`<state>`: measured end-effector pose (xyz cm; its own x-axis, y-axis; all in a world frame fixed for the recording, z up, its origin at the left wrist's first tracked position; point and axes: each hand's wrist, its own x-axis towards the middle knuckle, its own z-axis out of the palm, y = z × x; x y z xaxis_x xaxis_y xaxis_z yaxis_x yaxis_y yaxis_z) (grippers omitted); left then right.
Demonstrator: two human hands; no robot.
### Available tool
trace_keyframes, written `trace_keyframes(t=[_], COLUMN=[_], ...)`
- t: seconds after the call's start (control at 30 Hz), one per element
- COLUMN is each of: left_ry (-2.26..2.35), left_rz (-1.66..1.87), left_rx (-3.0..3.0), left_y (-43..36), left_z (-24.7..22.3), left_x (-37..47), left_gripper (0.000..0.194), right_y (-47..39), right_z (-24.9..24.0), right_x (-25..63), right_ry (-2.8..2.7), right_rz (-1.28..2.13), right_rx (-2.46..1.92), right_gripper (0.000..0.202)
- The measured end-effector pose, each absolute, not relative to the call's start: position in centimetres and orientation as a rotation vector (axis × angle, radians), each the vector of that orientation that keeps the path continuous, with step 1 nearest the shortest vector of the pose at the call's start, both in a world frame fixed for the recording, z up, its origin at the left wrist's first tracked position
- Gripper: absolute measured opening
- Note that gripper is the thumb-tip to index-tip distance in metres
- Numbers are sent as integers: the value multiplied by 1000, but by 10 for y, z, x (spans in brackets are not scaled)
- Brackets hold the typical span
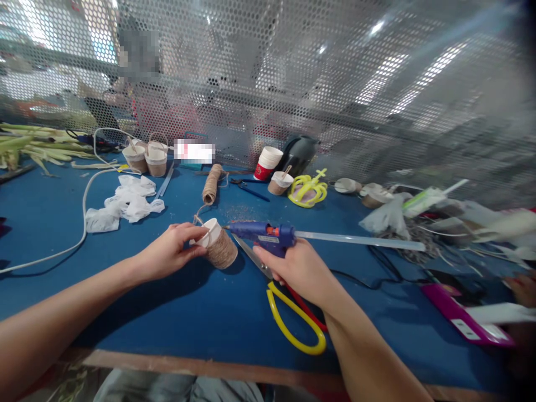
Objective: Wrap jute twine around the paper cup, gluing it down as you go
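Head camera, looking down on a blue table: the left hand has its fingers clamped on the rim of a paper cup tipped on its side near the middle, while the right hand is closed around the grip of a blue glue gun, nozzle almost touching the cup's rim. A clear glue stick juts out to the right from the gun's back. Twine already covers most of the cup's wall; only a white band at the rim is bare, so the wrapping looks nearly done, with the top edge left. A loose strand runs from the cup to the twine spool farther back. Yellow-handled scissors lie just under the right wrist. At far left, two twine-wrapped cups stand upright, sticks poking out; what else they hold cannot be told. A red cup and another wrapped cup stand beside a yellow crown.
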<state>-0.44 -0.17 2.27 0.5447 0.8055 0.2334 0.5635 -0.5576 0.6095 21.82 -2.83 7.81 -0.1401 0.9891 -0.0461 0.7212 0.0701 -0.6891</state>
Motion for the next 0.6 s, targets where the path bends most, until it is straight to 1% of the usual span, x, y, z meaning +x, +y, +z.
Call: trace_keyframes(t=[0.17,0.3,0.37,0.47,0.6], left_ry=[1093,1048,1021,1015,1058], left_rz=[716,768,797,838,838], left_rx=[2215,2055,1994,1959,2000], left_y=[-1,0,1,2,0], left_z=[19,17,19,22,25], left_x=[-5,-5,-5,-5,-5], left_gripper=[20,22,23,22,23], right_y=[-30,-28,-24,-12,16], right_z=[78,78,77,75,67], right_x=[222,228,232,239,245], right_ry=[-1931,-1865,-1770,-1621,-1527], right_rz=[919,1163,1240,1176,1080], right_rx=[-1649,-1474,-1396,-1393,-1549], right_gripper=[34,21,21,26,28])
